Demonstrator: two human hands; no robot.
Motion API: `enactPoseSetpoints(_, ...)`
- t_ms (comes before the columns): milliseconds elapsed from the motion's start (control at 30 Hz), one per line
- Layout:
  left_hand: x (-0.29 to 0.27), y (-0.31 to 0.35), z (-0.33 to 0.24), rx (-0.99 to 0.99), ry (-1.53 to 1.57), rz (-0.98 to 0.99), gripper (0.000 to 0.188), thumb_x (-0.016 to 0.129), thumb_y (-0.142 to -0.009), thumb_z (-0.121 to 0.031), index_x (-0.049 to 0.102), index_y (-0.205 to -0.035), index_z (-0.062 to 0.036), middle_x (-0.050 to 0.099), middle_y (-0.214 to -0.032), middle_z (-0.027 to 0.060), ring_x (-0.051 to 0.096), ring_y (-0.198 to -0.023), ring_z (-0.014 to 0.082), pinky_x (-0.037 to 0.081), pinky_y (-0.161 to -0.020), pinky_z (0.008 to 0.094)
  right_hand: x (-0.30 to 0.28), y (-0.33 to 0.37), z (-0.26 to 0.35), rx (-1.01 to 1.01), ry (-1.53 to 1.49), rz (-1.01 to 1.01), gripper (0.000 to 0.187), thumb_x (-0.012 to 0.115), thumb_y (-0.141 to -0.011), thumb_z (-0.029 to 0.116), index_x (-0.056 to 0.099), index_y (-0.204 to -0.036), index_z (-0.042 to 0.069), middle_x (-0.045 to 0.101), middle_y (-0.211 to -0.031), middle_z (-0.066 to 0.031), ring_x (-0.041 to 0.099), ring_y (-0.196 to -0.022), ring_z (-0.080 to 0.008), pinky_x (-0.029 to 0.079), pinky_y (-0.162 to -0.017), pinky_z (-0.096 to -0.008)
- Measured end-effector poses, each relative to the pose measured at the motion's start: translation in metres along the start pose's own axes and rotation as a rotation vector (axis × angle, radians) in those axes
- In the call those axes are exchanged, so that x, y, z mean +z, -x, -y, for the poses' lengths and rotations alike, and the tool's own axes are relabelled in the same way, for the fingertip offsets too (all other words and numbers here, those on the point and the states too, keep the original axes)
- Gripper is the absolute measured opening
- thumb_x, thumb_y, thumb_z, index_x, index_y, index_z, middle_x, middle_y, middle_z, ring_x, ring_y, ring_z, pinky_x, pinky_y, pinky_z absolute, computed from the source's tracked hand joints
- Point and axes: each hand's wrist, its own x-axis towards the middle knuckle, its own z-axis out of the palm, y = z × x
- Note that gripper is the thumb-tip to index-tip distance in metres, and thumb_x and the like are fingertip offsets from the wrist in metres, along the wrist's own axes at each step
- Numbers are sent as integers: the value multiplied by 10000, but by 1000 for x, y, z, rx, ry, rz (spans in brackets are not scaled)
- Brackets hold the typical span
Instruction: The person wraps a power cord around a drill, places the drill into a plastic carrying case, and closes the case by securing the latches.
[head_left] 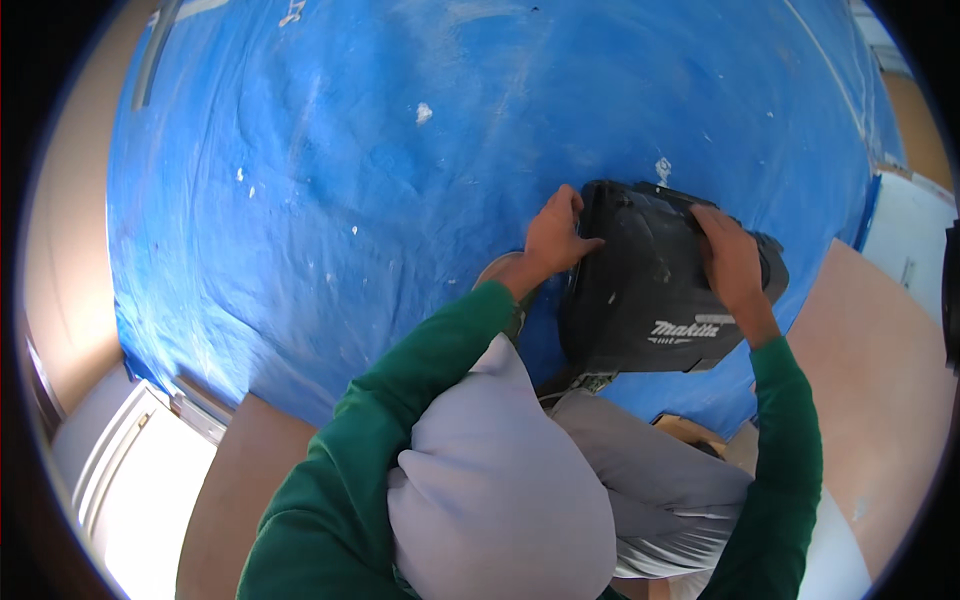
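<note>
A black hard plastic tool case with white lettering on its near part is on the blue sheet, just beyond my knees. My left hand holds its left edge, thumb over the top side and fingers bent around the far left corner. On the right, my right hand grips the case, its fingers hooked over the far edge. The lid looks closed, though I cannot tell how the latches stand. Both green sleeves reach in from the lower edge.
Scattered white flecks dot the sheet. Tan boards lie to the right, with another brown board at lower left. Beside that is a bright white-framed opening. A grey strip lies at the far left.
</note>
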Motion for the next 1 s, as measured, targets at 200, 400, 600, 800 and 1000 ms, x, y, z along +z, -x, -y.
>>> enactPoseSetpoints(200,-12,-4,-13,468,-316,-148,931,848,-663,-137,435,-1496,-74,427,-1542,138,438,-1404,318,406,-1109,448,-9,-5,14,20,-33,-36,437,637,-822,-79,623,-1245,32,673,-1206,-173,641,-1141,-387,544,-921,-472)
enactPoseSetpoints(400,-17,-9,-8,608,-408,-40,967,815,-652,-136,398,-1514,-4,413,-1576,166,334,-1499,314,354,-1146,446,-16,-6,21,15,-36,-45,447,641,-814,-83,623,-1246,29,675,-1206,-175,641,-1136,-391,545,-912,-469)
enactPoseSetpoints(600,-4,6,-9,616,-524,-186,845,774,-730,-157,431,-1486,1,461,-1511,170,397,-1430,322,371,-1101,429,-20,-6,24,16,-29,-41,447,650,-808,-78,624,-1241,31,678,-1199,-170,650,-1117,-386,552,-895,-465)
enactPoseSetpoints(800,-1,-6,-18,593,-636,-228,539,698,-806,-147,580,-1313,-11,574,-1159,117,518,-1152,277,422,-922,391,-23,-6,30,16,-9,-49,432,653,-817,-56,627,-1238,37,679,-1191,-163,652,-1102,-382,552,-884,-468)
enactPoseSetpoints(1000,-6,-24,-6,726,-496,-156,537,691,-756,-68,609,-1282,-1,570,-1185,123,523,-1144,312,433,-930,421,-15,-7,25,9,3,-51,423,643,-840,-41,615,-1253,48,677,-1190,-151,648,-1098,-377,547,-883,-469)
